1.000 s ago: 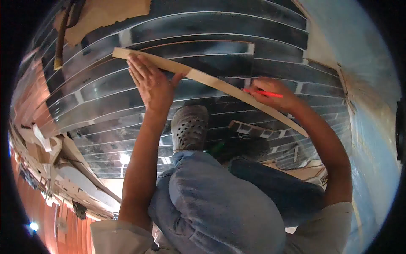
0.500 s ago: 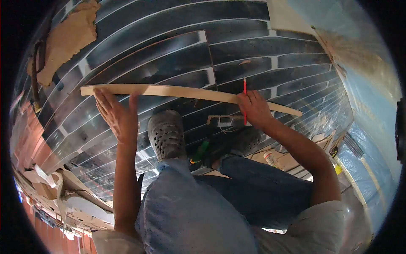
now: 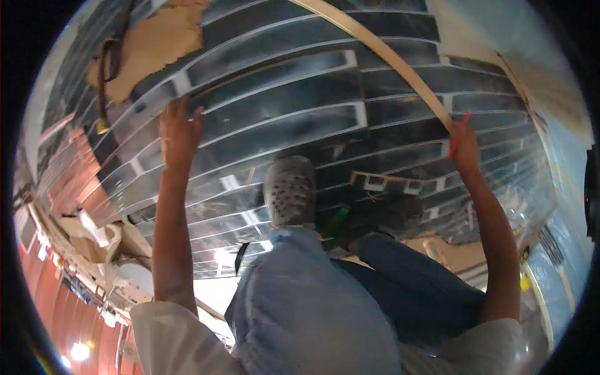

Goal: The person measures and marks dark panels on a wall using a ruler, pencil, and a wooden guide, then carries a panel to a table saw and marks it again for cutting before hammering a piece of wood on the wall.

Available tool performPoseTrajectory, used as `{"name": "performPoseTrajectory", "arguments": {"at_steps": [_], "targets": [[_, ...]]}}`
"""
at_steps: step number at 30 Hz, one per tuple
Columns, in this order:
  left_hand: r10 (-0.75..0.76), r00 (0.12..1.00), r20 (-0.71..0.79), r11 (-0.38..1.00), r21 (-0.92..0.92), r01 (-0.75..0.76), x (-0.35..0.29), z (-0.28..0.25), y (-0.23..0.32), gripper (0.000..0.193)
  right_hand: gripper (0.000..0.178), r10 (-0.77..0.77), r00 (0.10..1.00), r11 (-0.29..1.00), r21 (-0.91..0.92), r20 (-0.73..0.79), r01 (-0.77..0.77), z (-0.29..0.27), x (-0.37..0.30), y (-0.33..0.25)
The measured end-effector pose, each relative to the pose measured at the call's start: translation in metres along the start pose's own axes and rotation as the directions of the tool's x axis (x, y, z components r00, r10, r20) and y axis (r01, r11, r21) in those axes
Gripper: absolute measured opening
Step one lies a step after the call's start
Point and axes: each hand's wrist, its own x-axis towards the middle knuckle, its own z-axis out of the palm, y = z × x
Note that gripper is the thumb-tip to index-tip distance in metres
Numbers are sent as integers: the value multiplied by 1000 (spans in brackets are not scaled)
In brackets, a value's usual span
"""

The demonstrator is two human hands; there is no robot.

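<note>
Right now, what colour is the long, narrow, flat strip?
The strip is light tan, clearest in the head view.

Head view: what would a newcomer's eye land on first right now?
Probably the pale strip, slanting across the dark floor from the right hand up past the picture's top edge. Next, the bright red pencil in that same hand, and the grey holed shoe near the middle. At upper left, a ragged brown sheet stands out against the dark floor.

Cardboard (image 3: 159, 47) front left on floor (image 3: 275, 103), strip (image 3: 390, 57) to its right, plastic sheeting (image 3: 565, 165) at far right
</note>
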Motion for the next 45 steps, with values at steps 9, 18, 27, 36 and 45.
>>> {"name": "performPoseTrajectory", "arguments": {"at_steps": [9, 18, 27, 36, 45], "targets": [[58, 925, 375, 990, -143, -4, 49, -35, -31, 58, 31, 123, 992, 966, 228, 15, -123, -33, 26, -27], [52, 813, 580, 889, -397, 227, 39, -85, -35, 47, 34, -36, 999, 538, 843, 23, 0, -65, 90, -137], [-51, 941, 335, 734, -626, 263, -5, -236, -65, 29, 19, -443, 855, 458, 888, 270, -43, -251, 82, -131], [-34, 995, 91, 646, -757, 91, 5, -571, -28, 29, 25, -139, 886, 290, 873, 443, -392, -395, -187, 105], [-464, 873, -149, 158, -984, -84, -96, -899, 37, 34, 23, -327, 921, 889, 399, 210, 225, -702, -231, -179]]}}
